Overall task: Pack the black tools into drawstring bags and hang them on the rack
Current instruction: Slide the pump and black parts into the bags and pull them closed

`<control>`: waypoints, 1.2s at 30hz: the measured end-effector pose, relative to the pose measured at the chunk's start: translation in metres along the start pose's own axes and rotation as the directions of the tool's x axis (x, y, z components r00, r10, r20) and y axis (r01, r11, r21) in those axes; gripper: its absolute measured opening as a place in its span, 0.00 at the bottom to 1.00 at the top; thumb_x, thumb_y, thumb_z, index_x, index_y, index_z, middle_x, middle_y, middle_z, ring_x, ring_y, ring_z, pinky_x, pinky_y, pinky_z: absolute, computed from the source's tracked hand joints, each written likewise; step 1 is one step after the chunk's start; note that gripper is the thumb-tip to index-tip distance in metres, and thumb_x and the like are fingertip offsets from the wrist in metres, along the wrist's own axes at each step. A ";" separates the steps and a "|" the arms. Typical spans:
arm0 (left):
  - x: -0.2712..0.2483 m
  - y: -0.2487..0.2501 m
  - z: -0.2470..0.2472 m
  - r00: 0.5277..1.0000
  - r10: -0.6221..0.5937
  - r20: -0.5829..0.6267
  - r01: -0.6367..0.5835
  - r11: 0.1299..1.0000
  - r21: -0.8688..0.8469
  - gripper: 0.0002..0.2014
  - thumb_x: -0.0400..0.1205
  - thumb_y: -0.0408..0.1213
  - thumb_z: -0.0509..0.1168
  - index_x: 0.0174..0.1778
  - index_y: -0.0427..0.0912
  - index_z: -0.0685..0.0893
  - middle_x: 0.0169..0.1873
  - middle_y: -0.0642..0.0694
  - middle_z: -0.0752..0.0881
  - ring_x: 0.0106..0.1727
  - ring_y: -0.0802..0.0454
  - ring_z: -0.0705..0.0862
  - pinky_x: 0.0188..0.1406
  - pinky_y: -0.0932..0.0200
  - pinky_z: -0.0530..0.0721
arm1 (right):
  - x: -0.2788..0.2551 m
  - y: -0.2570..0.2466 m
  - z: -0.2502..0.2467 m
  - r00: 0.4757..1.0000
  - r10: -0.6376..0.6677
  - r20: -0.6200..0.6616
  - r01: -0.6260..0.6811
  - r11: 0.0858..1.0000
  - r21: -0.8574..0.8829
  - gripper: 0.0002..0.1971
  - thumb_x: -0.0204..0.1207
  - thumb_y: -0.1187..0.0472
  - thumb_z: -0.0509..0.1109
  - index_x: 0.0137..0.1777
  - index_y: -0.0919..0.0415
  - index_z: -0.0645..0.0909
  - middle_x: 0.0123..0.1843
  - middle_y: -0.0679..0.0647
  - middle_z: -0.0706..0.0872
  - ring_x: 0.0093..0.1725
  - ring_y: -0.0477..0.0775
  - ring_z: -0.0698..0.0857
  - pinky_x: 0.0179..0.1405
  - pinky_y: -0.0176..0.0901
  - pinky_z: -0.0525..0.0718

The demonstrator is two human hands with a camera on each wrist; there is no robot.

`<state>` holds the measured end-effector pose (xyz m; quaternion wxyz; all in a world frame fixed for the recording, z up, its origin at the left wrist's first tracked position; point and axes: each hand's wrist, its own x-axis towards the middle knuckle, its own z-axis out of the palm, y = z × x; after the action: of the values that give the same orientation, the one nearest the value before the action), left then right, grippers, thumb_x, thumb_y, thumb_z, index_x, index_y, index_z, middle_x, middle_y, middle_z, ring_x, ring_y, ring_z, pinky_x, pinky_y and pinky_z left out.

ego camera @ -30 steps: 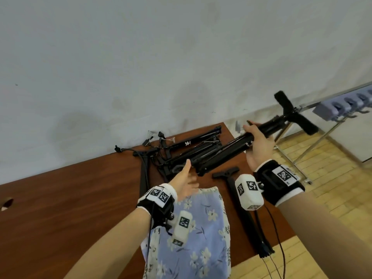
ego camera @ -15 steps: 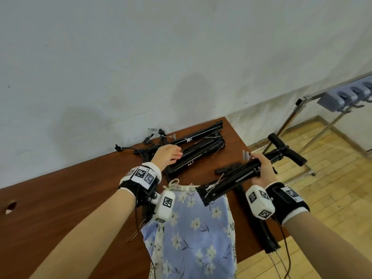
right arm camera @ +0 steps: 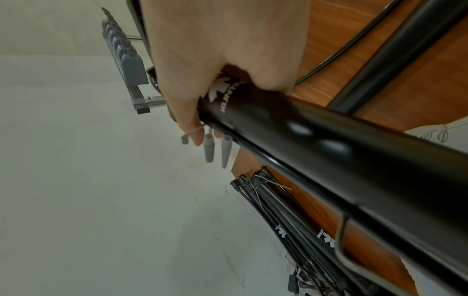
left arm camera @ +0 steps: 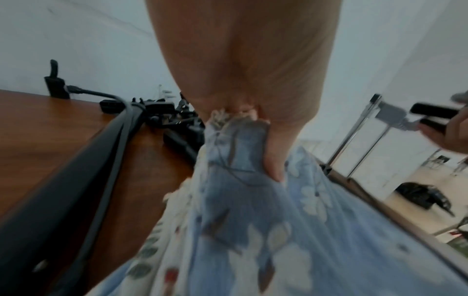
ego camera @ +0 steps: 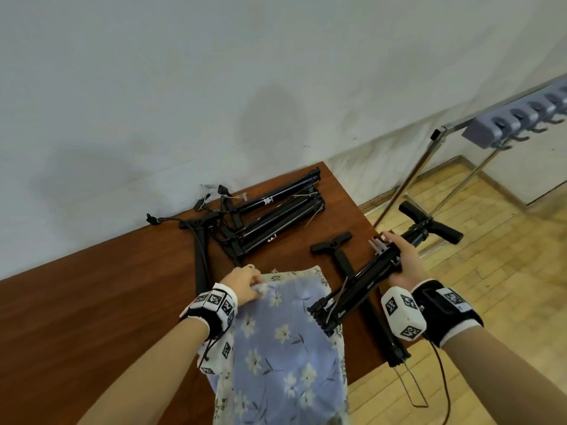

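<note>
Blue floral drawstring bag on table, left hand pinching its mouth hem between fingertips. Right hand wrapped round black tool, foot end hanging over cloth. Risk imo: mouth barely open, foot snags hem, bag slides off.

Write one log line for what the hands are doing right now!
left hand: pinches floral bag top edge | right hand: grips black tool above table | tool not yet in bag

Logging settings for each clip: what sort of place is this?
Probably a plain indoor workroom or storeroom, not a home: a bare white wall, a wooden table against it, and a metal rack with grey hooks standing on parquet floor.
</note>
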<state>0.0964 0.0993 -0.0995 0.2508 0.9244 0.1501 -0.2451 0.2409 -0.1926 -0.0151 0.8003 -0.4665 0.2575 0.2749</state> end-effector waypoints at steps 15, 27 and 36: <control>-0.123 0.141 -0.231 0.709 0.566 -0.420 -0.531 0.821 0.210 0.06 0.84 0.44 0.62 0.44 0.47 0.75 0.30 0.43 0.80 0.30 0.50 0.77 0.33 0.69 0.72 | -0.053 -0.038 0.037 0.983 -0.106 0.152 0.097 0.993 0.065 0.03 0.81 0.63 0.65 0.52 0.60 0.77 0.50 0.56 0.89 0.41 0.49 0.92 0.32 0.37 0.86; -0.103 0.072 -0.048 0.795 0.553 0.248 -0.566 0.530 0.632 0.19 0.72 0.20 0.65 0.49 0.49 0.85 0.32 0.48 0.85 0.35 0.43 0.82 0.41 0.49 0.80 | -0.050 -0.021 0.013 0.989 -0.018 0.147 0.020 1.000 -0.015 0.01 0.82 0.62 0.63 0.48 0.58 0.75 0.64 0.58 0.83 0.42 0.50 0.89 0.25 0.36 0.84; -0.072 0.020 0.029 0.983 0.050 -0.174 -0.021 0.986 0.168 0.09 0.82 0.39 0.59 0.56 0.43 0.77 0.57 0.44 0.78 0.60 0.43 0.77 0.52 0.52 0.75 | -0.042 0.021 0.011 0.961 0.246 0.123 -0.207 0.941 -0.267 0.06 0.79 0.59 0.68 0.43 0.61 0.82 0.43 0.57 0.91 0.36 0.52 0.91 0.26 0.38 0.84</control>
<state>0.0333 0.0561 -0.0761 0.1630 0.9627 0.1343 -0.1688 0.1984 -0.1826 0.0052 0.7151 -0.5087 0.2098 0.4310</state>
